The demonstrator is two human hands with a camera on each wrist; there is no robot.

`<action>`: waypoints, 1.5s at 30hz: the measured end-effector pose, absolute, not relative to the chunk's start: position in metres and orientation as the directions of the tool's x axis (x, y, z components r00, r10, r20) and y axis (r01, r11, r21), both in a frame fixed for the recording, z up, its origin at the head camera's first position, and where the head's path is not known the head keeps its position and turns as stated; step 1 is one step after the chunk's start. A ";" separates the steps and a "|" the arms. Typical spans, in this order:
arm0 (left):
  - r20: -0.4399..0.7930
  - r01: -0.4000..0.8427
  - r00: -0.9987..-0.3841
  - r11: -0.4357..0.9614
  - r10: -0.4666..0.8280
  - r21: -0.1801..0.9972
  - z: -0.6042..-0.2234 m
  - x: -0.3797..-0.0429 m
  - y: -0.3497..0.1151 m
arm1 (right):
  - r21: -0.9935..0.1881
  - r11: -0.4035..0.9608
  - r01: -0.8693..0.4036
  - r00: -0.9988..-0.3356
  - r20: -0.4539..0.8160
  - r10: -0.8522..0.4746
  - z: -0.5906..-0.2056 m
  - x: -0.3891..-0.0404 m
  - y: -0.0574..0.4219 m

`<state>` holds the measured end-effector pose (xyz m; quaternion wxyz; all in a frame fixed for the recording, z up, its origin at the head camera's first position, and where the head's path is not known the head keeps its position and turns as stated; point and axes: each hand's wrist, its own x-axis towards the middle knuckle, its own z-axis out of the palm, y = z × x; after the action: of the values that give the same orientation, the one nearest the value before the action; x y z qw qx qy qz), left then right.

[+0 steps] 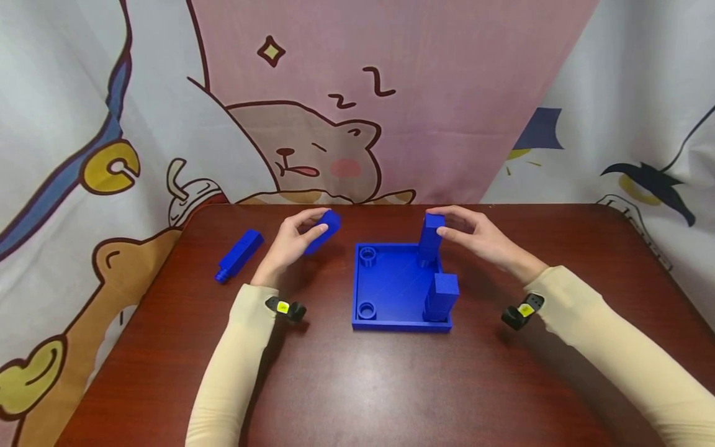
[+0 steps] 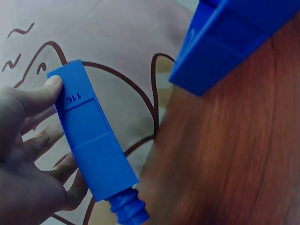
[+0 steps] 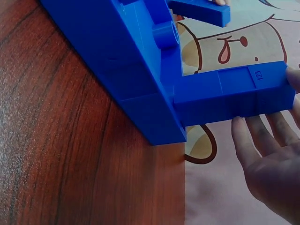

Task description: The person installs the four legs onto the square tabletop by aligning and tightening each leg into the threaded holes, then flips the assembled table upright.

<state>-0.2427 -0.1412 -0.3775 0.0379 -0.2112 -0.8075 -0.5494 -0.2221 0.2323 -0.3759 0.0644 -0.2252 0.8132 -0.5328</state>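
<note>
My left hand (image 1: pixel 289 243) pinches a blue square table leg (image 2: pixel 91 131) marked 116 between thumb and fingers, its threaded end pointing down in the left wrist view. This leg is off to the left of a blue square tabletop (image 1: pixel 385 276) with a raised rim. At the tabletop's far right corner my right hand (image 1: pixel 483 239) grips the upper end of an upright leg (image 3: pixel 229 91) marked 123, whose lower end meets the corner socket. Another leg (image 1: pixel 444 297) stands at the near right corner. Round threaded sockets show at the far left (image 1: pixel 367 256) and near left corners.
One more blue leg (image 1: pixel 241 254) lies on the brown table (image 1: pixel 368 391) at the left, its threaded end toward the near side. A printed curtain (image 1: pixel 436 112) hangs behind the table's far edge. Each wrist wears a small black camera.
</note>
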 end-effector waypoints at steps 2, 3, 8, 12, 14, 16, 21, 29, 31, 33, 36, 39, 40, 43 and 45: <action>0.290 0.380 -0.906 0.286 0.310 0.880 -0.366 -0.235 -0.136 | -0.895 0.331 -0.298 -0.891 0.135 -0.434 -0.376 -0.222 0.232; 0.287 0.377 -0.905 0.281 0.314 0.883 -0.361 -0.232 -0.133 | -0.895 0.331 -0.298 -0.891 0.136 -0.434 -0.375 -0.222 0.232; 0.299 0.377 -0.897 0.211 0.324 0.902 -0.354 -0.229 -0.123 | -0.898 0.318 -0.304 -0.887 0.144 -0.439 -0.375 -0.223 0.232; 0.325 0.376 -0.889 0.107 0.323 0.921 -0.367 -0.239 -0.117 | -0.896 0.321 -0.307 -0.887 0.146 -0.439 -0.375 -0.223 0.231; 0.333 0.372 -0.888 0.069 0.318 0.926 -0.375 -0.244 -0.114 | -0.897 0.320 -0.305 -0.886 0.145 -0.440 -0.375 -0.224 0.231; 0.340 0.371 -0.887 0.042 0.313 0.928 -0.380 -0.247 -0.111 | -0.899 0.313 -0.306 -0.885 0.147 -0.442 -0.375 -0.224 0.231; 0.350 0.361 -0.882 -0.025 0.314 0.932 -0.382 -0.247 -0.104 | -0.901 0.309 -0.306 -0.884 0.148 -0.443 -0.375 -0.224 0.231; 0.300 0.284 -0.899 -0.095 0.321 0.954 -0.383 -0.248 -0.095 | -0.903 0.312 -0.296 -0.889 0.141 -0.435 -0.376 -0.223 0.231; 0.283 0.261 -0.902 -0.112 0.326 0.959 -0.383 -0.248 -0.093 | -0.900 0.318 -0.297 -0.890 0.140 -0.434 -0.377 -0.223 0.231; 0.273 0.243 -0.903 -0.129 0.333 0.961 -0.384 -0.248 -0.091 | -0.898 0.323 -0.299 -0.889 0.139 -0.436 -0.377 -0.223 0.231; 0.272 0.241 -0.895 -0.130 0.354 0.962 -0.385 -0.248 -0.088 | -0.898 0.323 -0.299 -0.888 0.139 -0.438 -0.378 -0.223 0.232; 0.274 0.263 -0.879 -0.080 0.390 0.961 -0.388 -0.248 -0.087 | -0.903 0.310 -0.299 -0.887 0.143 -0.439 -0.377 -0.222 0.232; 0.271 0.269 -0.875 -0.062 0.402 0.961 -0.388 -0.248 -0.086 | -0.904 0.306 -0.297 -0.888 0.143 -0.437 -0.377 -0.222 0.231; 0.253 0.268 -0.868 -0.024 0.427 0.963 -0.390 -0.248 -0.086 | -0.905 0.303 -0.298 -0.887 0.145 -0.439 -0.376 -0.221 0.231; 0.236 0.252 -0.870 -0.022 0.434 0.968 -0.390 -0.248 -0.086 | -0.905 0.307 -0.295 -0.888 0.142 -0.437 -0.375 -0.221 0.231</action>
<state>-0.2483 -0.0864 -0.3904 -0.0678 -0.2461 -0.6962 -0.6709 -0.2208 0.2315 -0.3754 0.0651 -0.2271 0.8058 -0.5431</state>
